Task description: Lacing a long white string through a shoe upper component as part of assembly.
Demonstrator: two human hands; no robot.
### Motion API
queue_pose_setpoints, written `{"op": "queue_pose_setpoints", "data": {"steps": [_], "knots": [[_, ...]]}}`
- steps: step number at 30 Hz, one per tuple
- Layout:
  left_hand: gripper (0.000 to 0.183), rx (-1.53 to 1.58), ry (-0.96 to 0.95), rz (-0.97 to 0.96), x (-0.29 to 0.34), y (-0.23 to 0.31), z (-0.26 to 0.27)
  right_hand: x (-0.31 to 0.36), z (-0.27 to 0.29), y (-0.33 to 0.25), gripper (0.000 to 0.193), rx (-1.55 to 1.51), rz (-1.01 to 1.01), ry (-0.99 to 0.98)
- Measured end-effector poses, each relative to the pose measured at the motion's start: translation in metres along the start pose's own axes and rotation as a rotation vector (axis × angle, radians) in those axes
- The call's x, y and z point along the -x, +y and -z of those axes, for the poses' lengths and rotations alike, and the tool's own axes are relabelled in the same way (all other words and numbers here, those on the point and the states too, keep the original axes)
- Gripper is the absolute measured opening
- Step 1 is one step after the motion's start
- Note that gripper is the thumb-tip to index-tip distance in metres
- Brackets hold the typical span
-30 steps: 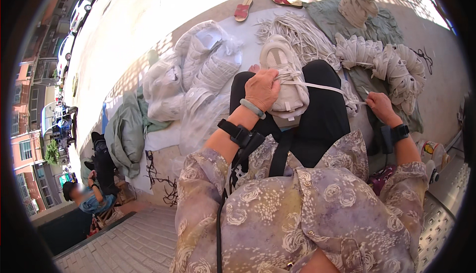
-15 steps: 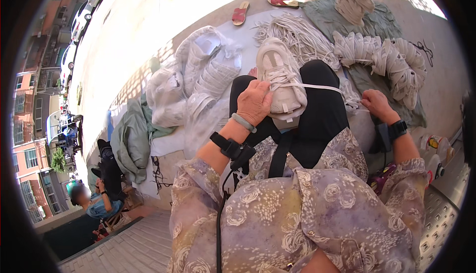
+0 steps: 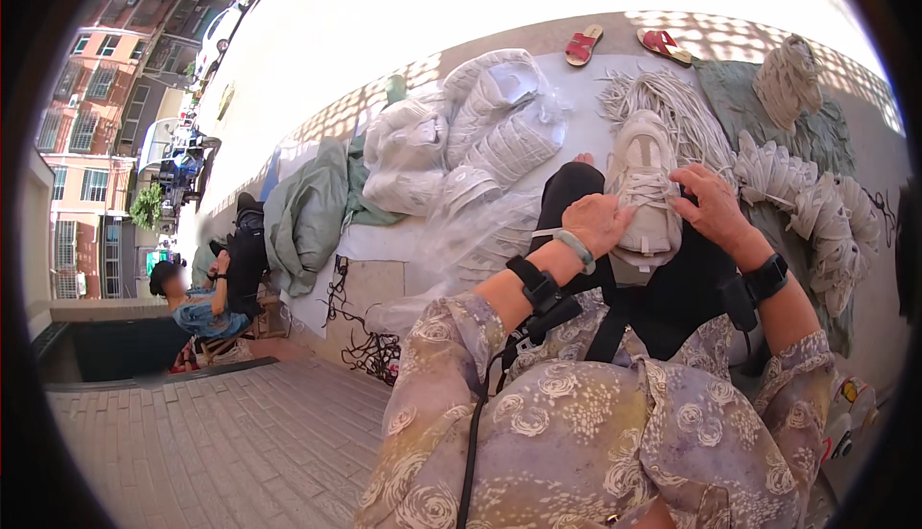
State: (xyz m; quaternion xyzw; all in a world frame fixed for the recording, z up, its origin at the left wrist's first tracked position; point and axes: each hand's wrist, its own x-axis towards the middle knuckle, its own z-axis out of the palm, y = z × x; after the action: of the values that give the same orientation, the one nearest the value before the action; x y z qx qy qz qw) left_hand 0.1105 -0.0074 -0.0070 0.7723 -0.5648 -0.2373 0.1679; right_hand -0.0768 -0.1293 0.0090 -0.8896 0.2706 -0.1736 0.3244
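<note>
An off-white lace-up sneaker [image 3: 645,231] rests between my knees, toe pointing away, with its laces [image 3: 645,186] crossed over the tongue. At the shoe's left edge, the fingers of my left hand [image 3: 594,225] are closed at the lacing. A pale lace end [image 3: 547,233] sticks out to the left beside that wrist. My right hand [image 3: 713,204] is at the right eyelet edge, its thumb and fingers bent and pinched at the lace. The fingertips of both hands partly cover what they grip.
Beyond the shoe lies a heap of loose white laces [image 3: 663,111]. Bundled pale shoes [image 3: 816,203] lie right on green cloth [image 3: 740,97]; plastic-wrapped shoes [image 3: 499,126] lie left. Red slippers [image 3: 583,46] are at the back. Another person [image 3: 206,308] sits far left.
My right hand has come in from the far right to the shoe, and the lace stretched out to that side no longer shows there. The view has swung left.
</note>
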Motion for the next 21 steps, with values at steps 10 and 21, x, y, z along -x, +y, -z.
{"op": "queue_pose_setpoints", "data": {"steps": [10,21], "knots": [[0.03,0.141,-0.049,-0.061,-0.004,-0.004,0.001,-0.011,-0.02,0.01,0.008,-0.415,-0.17,-0.071],[0.022,0.3,-0.059,-0.274,-0.005,-0.016,0.001,-0.004,-0.03,0.027,0.025,-0.394,-0.366,-0.006]]}}
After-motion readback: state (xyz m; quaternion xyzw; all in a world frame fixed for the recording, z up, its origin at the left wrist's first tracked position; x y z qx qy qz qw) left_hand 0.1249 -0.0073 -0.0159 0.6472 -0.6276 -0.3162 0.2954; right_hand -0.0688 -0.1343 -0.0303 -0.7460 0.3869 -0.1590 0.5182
